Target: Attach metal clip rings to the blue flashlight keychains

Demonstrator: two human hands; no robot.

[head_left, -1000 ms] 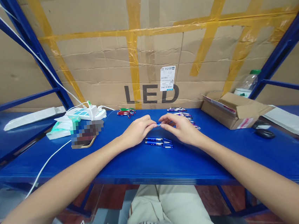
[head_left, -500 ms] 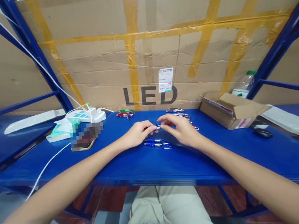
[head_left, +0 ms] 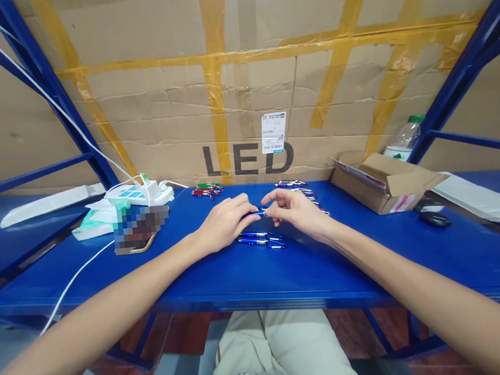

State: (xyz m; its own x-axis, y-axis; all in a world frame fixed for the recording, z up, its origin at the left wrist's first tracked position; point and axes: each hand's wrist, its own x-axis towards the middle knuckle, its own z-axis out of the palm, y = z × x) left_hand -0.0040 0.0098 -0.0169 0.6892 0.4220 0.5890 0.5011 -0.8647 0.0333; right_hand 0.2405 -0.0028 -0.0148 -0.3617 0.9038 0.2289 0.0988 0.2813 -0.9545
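Between my hands, above the blue table, is a small blue keychain flashlight (head_left: 259,213). My left hand (head_left: 222,224) pinches its left end between thumb and fingers. At the other end, the thumb and index finger of my right hand (head_left: 296,211) close on it, the remaining fingers curled. Much of the flashlight is covered by my fingertips. Just below my hands lie two blue keychain flashlights (head_left: 255,241) with carabiner clips at their right ends. Behind my right hand, several more keychain flashlights (head_left: 290,183) lie in a row, partly hidden.
Red and green keychain flashlights (head_left: 204,191) lie at the back. On the left are a phone (head_left: 142,233), a tissue pack (head_left: 96,219) and a power strip (head_left: 133,193) with white cables. An opened carton (head_left: 365,185), a black mouse (head_left: 434,218) and a bottle (head_left: 408,137) stand right.
A silvery part showed between my fingertips before; now a blue barrel shows there. My left fingers have shifted slightly along it. The view has moved a little.
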